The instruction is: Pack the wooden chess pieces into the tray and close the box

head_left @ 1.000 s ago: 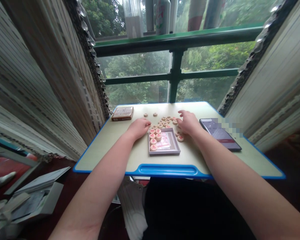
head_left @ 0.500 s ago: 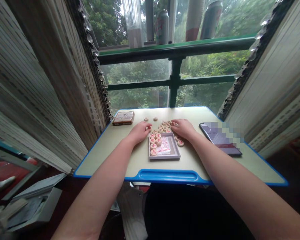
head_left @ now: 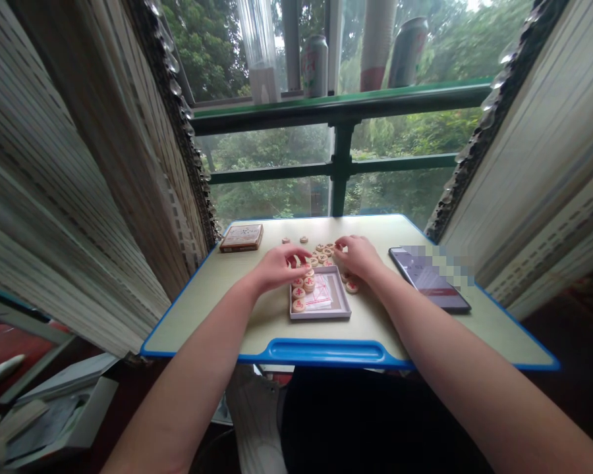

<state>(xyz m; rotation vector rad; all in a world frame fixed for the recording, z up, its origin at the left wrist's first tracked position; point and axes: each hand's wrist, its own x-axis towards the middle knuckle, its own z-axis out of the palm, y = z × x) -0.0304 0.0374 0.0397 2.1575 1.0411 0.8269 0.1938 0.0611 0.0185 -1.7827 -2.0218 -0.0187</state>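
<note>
My left hand [head_left: 280, 268] hovers over the far left corner of a shallow open box [head_left: 344, 304], its thumb and fingers curved around a Chinese chess piece that is mostly hidden. Inside the box, round wooden pieces with red characters, such as one piece [head_left: 299, 305], line the left side. Beside them lies a folded paper sheet [head_left: 321, 296] with red lines. My right hand [head_left: 358, 255] rests at the right edge of a cluster of loose pieces [head_left: 322, 255], fingertips closed on a piece there. Another red-marked piece [head_left: 352, 287] lies right of the box, under the right wrist.
Two pieces [head_left: 304, 239] sit apart at the back. A flat brown box [head_left: 242, 237] lies at the back left, and a phone [head_left: 432, 286] on the right. The pale table [head_left: 207, 309] has a blue rim. Cans [head_left: 315, 66] and cups stand on the window ledge.
My left hand has moved right, from beside the box to over its far left corner. My right hand has stayed by the loose pieces. The camera view has shifted slightly.
</note>
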